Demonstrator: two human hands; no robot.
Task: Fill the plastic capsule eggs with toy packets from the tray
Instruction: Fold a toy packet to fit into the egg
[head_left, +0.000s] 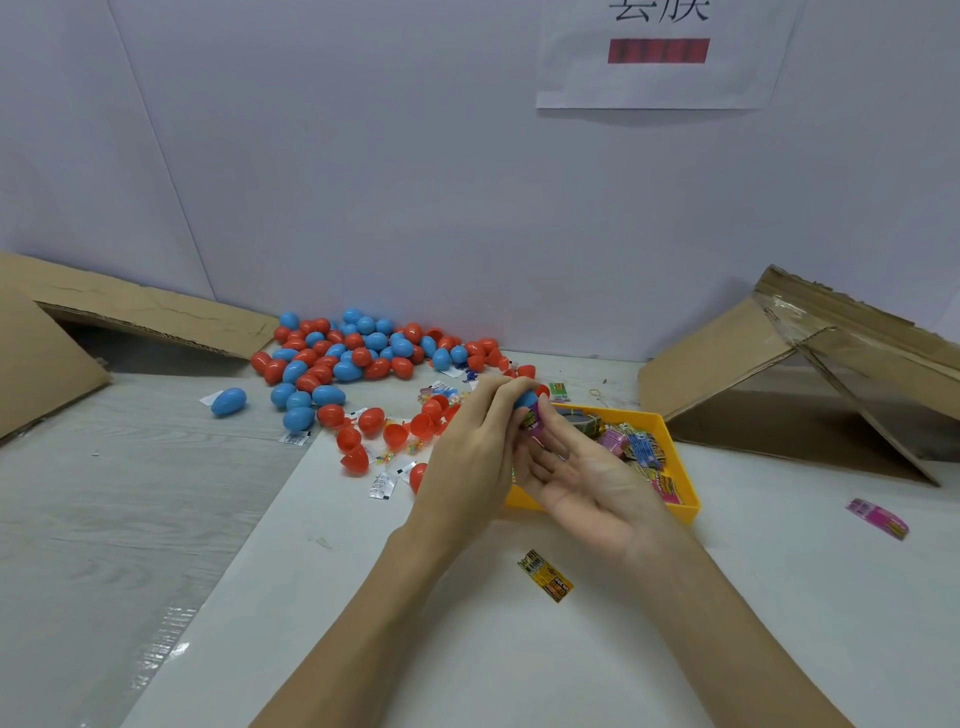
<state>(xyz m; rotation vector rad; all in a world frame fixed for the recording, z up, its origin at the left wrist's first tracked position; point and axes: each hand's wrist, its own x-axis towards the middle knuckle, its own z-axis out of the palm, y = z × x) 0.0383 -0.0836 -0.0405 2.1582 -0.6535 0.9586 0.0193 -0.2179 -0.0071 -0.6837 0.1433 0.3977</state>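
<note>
1. Above the yellow tray (680, 506), a blue egg half (525, 399) is gripped by the curled fingers of the left hand (475, 452).
2. A purple toy packet (535, 423) is pinched at the egg's mouth by the right hand (582, 475).
3. More packets are held in the tray; red and blue eggs (358, 353) are heaped on the worktop (467, 649) behind.
</note>
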